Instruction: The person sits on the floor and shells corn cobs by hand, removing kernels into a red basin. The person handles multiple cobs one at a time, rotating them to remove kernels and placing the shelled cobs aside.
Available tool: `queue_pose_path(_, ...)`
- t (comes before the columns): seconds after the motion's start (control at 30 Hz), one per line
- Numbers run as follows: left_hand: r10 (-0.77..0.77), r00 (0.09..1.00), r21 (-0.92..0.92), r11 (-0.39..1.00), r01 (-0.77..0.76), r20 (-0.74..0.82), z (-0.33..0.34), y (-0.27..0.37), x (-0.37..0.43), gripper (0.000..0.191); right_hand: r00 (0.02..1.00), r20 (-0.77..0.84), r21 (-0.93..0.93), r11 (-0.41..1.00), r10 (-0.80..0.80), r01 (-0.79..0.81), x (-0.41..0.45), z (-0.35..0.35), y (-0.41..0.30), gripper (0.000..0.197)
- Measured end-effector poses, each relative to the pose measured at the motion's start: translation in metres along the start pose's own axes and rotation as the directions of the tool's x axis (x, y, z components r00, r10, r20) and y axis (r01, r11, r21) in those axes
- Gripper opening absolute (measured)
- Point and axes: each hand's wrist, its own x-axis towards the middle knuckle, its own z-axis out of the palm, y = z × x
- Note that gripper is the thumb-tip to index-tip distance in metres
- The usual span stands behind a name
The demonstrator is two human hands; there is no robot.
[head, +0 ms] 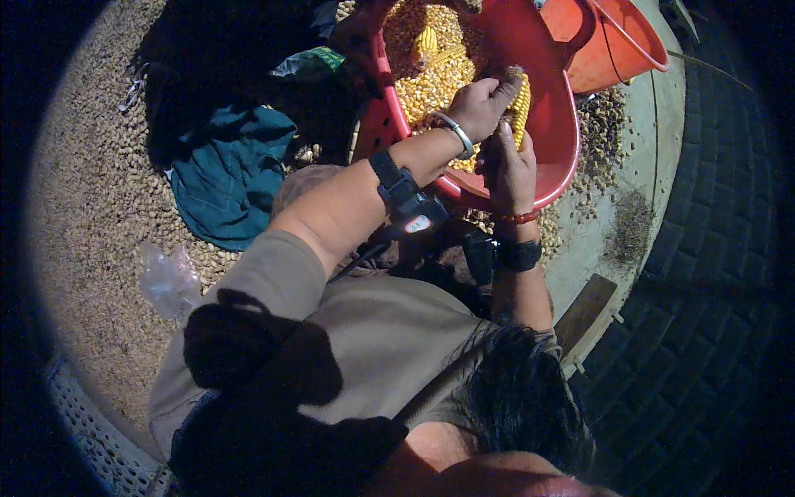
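Note:
A yellow corn cob (522, 110) is held upright between my two hands over a red plastic basin (572, 124). My left hand (481, 107), with a silver bangle at the wrist, grips the cob's upper part, thumb along its top end. Below it, my right hand (514, 171) holds the lower end with the thumb pressed against the kernels; a red bead bracelet circles that wrist. Loose corn kernels (435, 90) fill the basin's left side. Another corn cob (427, 42) lies on those kernels. My fingers hide part of the held cob.
An orange-red bucket (612, 46) stands beyond the basin at right. Peanuts in shells (99, 217) spread across the left ground. Dark green cloth (233, 180) and a clear plastic bag (164, 279) lie on them. At right are a wooden board (586, 307) and dark brick paving (689, 248).

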Motion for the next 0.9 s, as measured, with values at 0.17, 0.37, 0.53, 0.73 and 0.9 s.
queue_pose_path(0.17,-0.018,0.991,0.339,0.94,-0.028,0.132,-0.005,0.001,-0.004,0.048,0.998,0.023,0.01,0.999,-0.054,0.054,0.002,-0.002,0.004,0.016)
queue_pose_path(0.37,-0.069,0.986,0.076,0.995,0.059,0.149,-0.003,-0.001,-0.005,0.044,0.998,0.037,0.018,0.998,-0.058,0.057,-0.001,-0.001,0.0,0.018)
queue_pose_path(0.53,-0.024,0.994,-0.137,0.99,0.038,0.103,0.001,-0.001,-0.006,0.044,0.997,0.034,0.063,0.996,-0.071,0.069,-0.001,0.0,0.0,0.018)
queue_pose_path(0.73,-0.186,0.976,0.029,0.983,0.184,0.114,-0.008,-0.004,0.005,0.047,0.994,0.095,-0.06,0.996,-0.057,0.063,-0.003,0.004,0.0,0.019)
queue_pose_path(0.9,-0.092,0.995,0.101,0.991,0.088,0.042,-0.008,-0.001,0.002,0.052,0.994,0.092,-0.07,0.995,-0.063,0.07,-0.004,0.007,-0.002,0.019)
